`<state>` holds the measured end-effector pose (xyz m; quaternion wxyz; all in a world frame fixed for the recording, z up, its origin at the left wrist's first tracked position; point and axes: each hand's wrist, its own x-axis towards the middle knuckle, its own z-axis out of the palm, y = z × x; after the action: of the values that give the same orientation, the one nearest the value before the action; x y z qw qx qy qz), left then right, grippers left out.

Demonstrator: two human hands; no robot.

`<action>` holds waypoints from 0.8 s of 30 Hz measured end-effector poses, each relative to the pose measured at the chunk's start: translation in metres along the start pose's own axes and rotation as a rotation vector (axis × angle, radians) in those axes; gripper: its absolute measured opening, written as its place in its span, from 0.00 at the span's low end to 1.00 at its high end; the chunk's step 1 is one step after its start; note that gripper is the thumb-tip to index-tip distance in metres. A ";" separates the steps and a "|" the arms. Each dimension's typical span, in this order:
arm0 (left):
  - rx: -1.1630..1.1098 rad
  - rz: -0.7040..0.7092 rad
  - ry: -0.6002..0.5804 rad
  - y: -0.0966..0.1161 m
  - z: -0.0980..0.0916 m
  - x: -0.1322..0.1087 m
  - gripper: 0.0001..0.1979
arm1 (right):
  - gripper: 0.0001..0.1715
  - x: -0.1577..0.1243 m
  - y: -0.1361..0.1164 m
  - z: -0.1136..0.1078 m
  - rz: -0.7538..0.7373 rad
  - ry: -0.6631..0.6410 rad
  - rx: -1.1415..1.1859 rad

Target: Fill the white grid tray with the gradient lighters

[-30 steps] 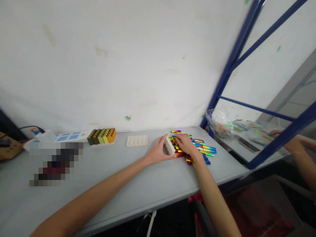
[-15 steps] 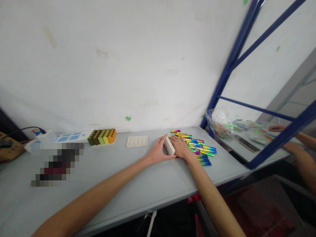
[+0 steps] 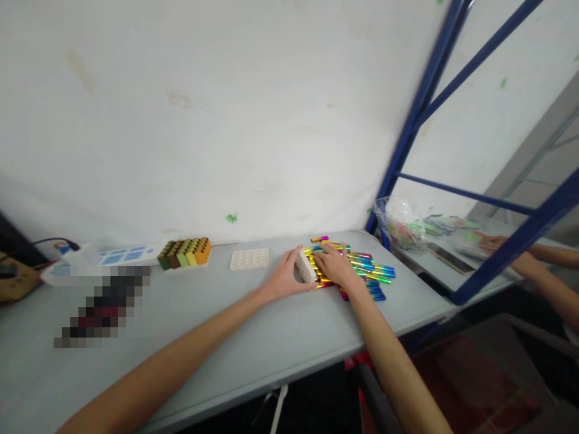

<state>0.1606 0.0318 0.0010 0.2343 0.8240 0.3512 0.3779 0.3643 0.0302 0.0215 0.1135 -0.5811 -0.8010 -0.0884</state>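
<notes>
My left hand (image 3: pixel 286 278) grips a white perforated block (image 3: pixel 306 266), tilted on its edge, between thumb and fingers. Just right of it, my right hand (image 3: pixel 333 265) rests with fingers apart on a pile of shiny multicoloured tubes (image 3: pixel 373 272). Some tubes lie between my right hand and the block, their near ends by its face. Whether my right fingers grip any tube is hard to make out. A second white tray with rows of holes (image 3: pixel 249 259) lies flat on the table, left of my left hand.
On the grey table (image 3: pixel 203 337) stand a block of green, brown and orange tubes (image 3: pixel 184 253) and a power strip (image 3: pixel 126 255). A blue metal frame (image 3: pixel 402 144) rises at right, beside a clear plastic bag (image 3: pixel 400 223). Another person's hands (image 3: pixel 520 253) are beyond it.
My right hand has opened out over the pile, and more tubes show between it and the block. The block stays in my left hand. The view has shifted slightly.
</notes>
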 end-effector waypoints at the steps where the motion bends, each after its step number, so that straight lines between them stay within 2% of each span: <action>1: -0.004 0.007 -0.001 0.000 0.000 0.000 0.54 | 0.24 0.000 -0.005 0.000 -0.009 0.025 0.001; 3: -0.017 0.023 -0.002 -0.002 0.000 0.001 0.54 | 0.23 0.001 -0.016 0.000 -0.069 0.025 0.016; 6: -0.044 0.027 0.001 -0.006 0.000 0.003 0.55 | 0.32 0.002 -0.025 0.003 -0.171 -0.074 0.053; 9: -0.042 0.031 -0.009 -0.010 -0.002 0.004 0.54 | 0.37 0.002 -0.024 0.006 -0.186 -0.109 0.064; 11: -0.031 0.026 -0.020 -0.011 -0.004 0.004 0.54 | 0.36 0.001 -0.022 0.006 -0.186 -0.092 0.055; 16: 0.010 -0.001 -0.048 -0.010 -0.017 -0.004 0.54 | 0.25 0.000 -0.022 0.007 -0.172 -0.031 0.036; 24: 0.163 -0.093 -0.100 0.004 -0.049 -0.033 0.50 | 0.24 0.002 -0.022 0.012 -0.163 0.003 0.032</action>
<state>0.1081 0.0108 0.0181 0.2009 0.8410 0.4064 0.2953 0.3414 0.0284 0.0099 0.1164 -0.5121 -0.8467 -0.0857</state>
